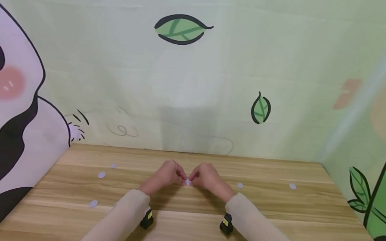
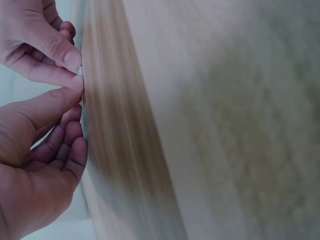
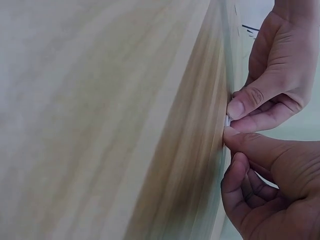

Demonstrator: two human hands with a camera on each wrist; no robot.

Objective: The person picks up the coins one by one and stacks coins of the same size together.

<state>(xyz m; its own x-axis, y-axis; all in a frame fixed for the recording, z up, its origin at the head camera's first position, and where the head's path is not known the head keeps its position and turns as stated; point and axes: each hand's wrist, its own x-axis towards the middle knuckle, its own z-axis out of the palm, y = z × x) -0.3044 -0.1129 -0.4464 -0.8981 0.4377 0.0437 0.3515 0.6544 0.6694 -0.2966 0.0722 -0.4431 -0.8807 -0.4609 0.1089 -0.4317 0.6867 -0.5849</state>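
Note:
Near the middle of the wooden table, my left hand [image 1: 169, 173] and right hand [image 1: 206, 175] meet at a small whitish piece [image 1: 188, 182]. Each hand pinches it between thumb and forefinger, from opposite sides. In the left wrist view only a sliver of the piece [image 2: 80, 71] shows between the fingertips; my left hand [image 2: 45, 150] is the lower one there. A pale edge of it [image 3: 227, 121] also appears in the right wrist view, above my right hand's thumb. The fingers hide most of it, so its exact kind cannot be told.
Small pale round discs lie on the wooden table [image 1: 185, 232]: several at left, including one disc [image 1: 101, 174] and a nearer disc [image 1: 93, 204], and at right one disc [image 1: 240, 185] and another disc [image 1: 292, 186]. A printed cloth backdrop [image 1: 196, 79] rises behind.

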